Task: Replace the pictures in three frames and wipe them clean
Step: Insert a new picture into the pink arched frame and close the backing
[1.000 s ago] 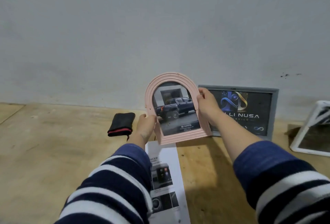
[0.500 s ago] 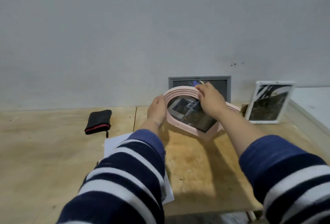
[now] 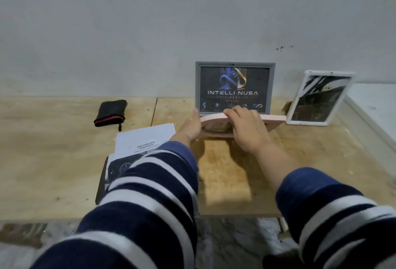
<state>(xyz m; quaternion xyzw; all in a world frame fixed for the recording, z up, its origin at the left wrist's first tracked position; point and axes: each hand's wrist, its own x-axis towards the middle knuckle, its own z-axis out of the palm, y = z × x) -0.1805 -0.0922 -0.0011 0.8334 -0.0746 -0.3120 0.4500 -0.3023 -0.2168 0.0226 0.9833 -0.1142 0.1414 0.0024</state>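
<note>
While the pink arched frame (image 3: 272,118) lay tilted nearly flat above the table (image 3: 64,161), I noted both hands gripping it: left hand (image 3: 191,126) at its curved end, right hand (image 3: 246,131) fingers (image 3: 230,114) curled over its rim.

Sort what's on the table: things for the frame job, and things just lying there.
For the job: pink frame, held by left hand and right hand; grey frame; white frame; printed sheets.
Possibly lying about: black pouch, though it could hold a cloth.

Single head view, looking forward and down over wooden table (image 3: 64,161), facing wall (image 3: 150,22).
</note>
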